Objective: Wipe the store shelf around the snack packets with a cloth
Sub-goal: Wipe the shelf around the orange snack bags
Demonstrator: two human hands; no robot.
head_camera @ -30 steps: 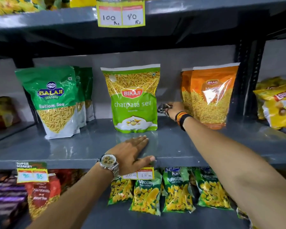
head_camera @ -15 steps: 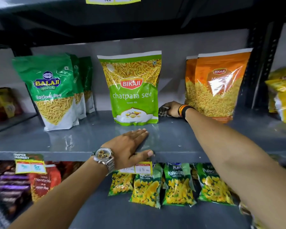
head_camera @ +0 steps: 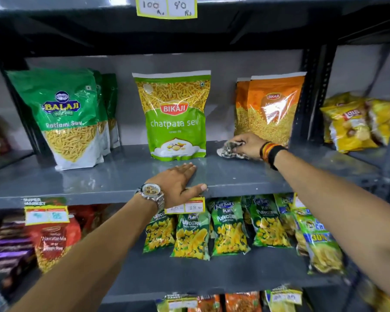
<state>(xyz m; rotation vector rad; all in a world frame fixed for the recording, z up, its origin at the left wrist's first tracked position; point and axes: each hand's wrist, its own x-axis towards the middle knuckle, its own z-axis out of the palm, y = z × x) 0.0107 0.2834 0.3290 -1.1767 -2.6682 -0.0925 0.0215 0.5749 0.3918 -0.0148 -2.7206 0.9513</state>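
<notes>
I'd keep my right hand [head_camera: 248, 144], fingers clamped on the cloth [head_camera: 229, 149], flat near the shelf's [head_camera: 77, 183] back edge, skirting the orange packet [head_camera: 273, 109], while my left hand [head_camera: 178, 183] lies open-palmed at the front edge.

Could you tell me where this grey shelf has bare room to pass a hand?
Bare grey shelf lies between the Balaji packets and the chatpata sev packet, and along the front edge. The gap beside the orange packets is crowded: the right hand presses the cloth there.

left wrist: silver watch [head_camera: 150, 191] | right wrist: black, orange bands [head_camera: 271, 152]
</notes>
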